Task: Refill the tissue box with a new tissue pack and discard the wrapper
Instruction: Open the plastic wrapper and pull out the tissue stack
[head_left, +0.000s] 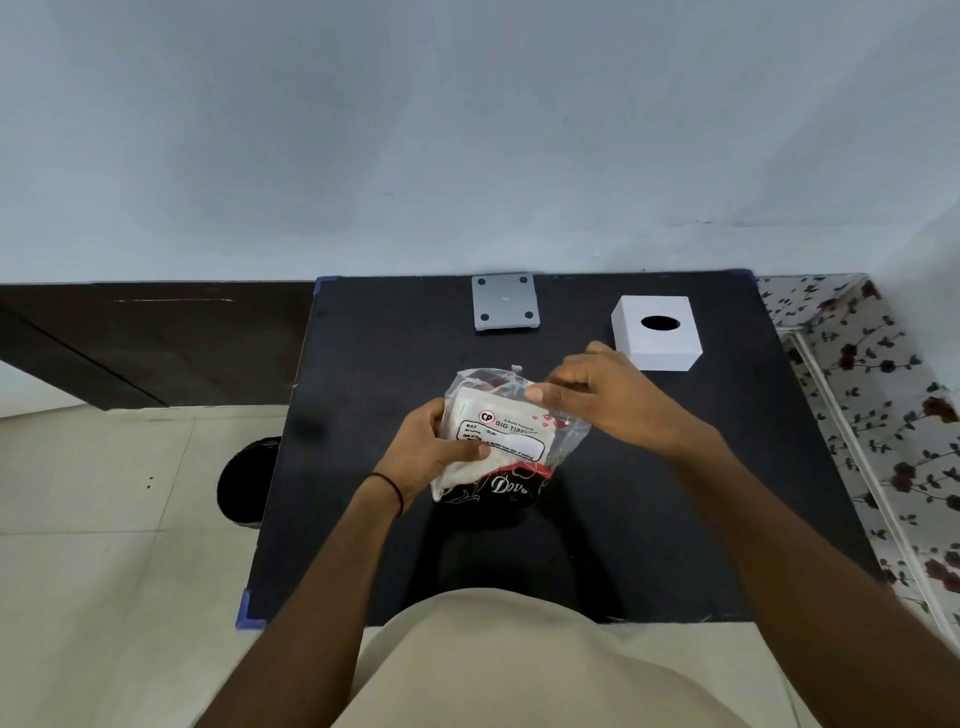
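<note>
The tissue pack (501, 434) is up off the black table (675, 493), held over its middle in front of the person, tilted with its printed label facing up and a dark red-and-black band at its near end. Its clear plastic wrapper (488, 379) stands loose and crumpled at the far end, open-looking there, though I cannot tell how far it is torn. The left hand (431, 452) has closed around the pack's left edge, thumb lying across the label and fingers hidden underneath; a thin black band circles that wrist. The right hand (608, 397) reaches in from the right, its thumb and fingers pinched together on the wrapper at the pack's far right corner, the other fingers curled loosely above. Just beyond the right hand, toward the far right of the table, sits the white tissue box (657, 332), upright, with its dark oval slot on top; it is apart from the pack and from both hands. Near the table's far edge, left of the box, lies 1 grey square plate (504, 301) with 4 dark dots at its corners. Down on the tiled floor to the left of the table stands a black bin (249, 480), partly hidden by the table edge.
</note>
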